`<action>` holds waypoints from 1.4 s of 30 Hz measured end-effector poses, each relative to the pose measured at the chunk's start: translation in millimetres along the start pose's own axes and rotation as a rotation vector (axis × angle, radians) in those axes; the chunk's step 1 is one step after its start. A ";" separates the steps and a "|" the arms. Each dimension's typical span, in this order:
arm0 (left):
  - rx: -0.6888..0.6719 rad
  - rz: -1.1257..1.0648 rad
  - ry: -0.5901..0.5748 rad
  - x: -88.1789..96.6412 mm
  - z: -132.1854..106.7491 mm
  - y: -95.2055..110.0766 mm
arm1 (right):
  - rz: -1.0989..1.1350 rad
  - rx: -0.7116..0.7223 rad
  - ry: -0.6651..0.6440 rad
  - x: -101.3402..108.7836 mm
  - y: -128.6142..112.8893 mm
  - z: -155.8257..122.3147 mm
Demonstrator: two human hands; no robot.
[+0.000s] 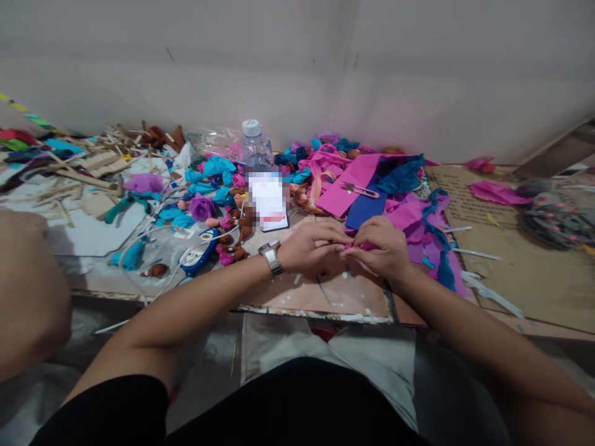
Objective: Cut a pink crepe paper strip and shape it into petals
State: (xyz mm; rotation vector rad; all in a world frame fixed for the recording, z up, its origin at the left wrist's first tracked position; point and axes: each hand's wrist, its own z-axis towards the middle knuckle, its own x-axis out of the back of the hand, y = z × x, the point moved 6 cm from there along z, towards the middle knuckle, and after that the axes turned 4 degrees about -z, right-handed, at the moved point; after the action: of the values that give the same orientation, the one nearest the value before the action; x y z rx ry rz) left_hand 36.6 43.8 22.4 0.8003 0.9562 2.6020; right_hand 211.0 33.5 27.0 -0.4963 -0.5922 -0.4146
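Note:
My left hand (pixel 312 246), with a metal watch (pixel 271 257) on its wrist, meets my right hand (pixel 382 248) above the front of the table. Both sets of fingers are closed on a small piece of pink crepe paper (pixel 367 245). Most of that piece is hidden behind the fingers. Just beyond them lie a flat pink sheet (pixel 341 189) and a dark blue sheet (pixel 365 209). A pair of thread snips (pixel 365 191) rests across these sheets. Crumpled purple and pink crepe paper (pixel 404 217) sits beside my right hand.
A phone (pixel 270 210) leans near a plastic bottle (pixel 257 145). Paper flowers (pixel 202 207), a blue power strip (pixel 198 254) and cords spread leftward, with wooden sticks (pixel 88 173) farther off. Cardboard (pixel 548 266) lies right. Another person's arm (pixel 28 291) enters at left.

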 end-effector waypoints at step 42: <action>0.379 -0.215 0.098 -4.8 -2.5 -14.1 | -0.048 0.045 -0.075 -4.3 -1.4 -1.5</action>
State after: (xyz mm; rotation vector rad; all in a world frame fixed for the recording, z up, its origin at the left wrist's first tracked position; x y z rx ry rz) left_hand 39.7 51.2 9.7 0.6141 1.5036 2.3246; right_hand 207.7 32.5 23.7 -0.4571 -0.6849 -0.4288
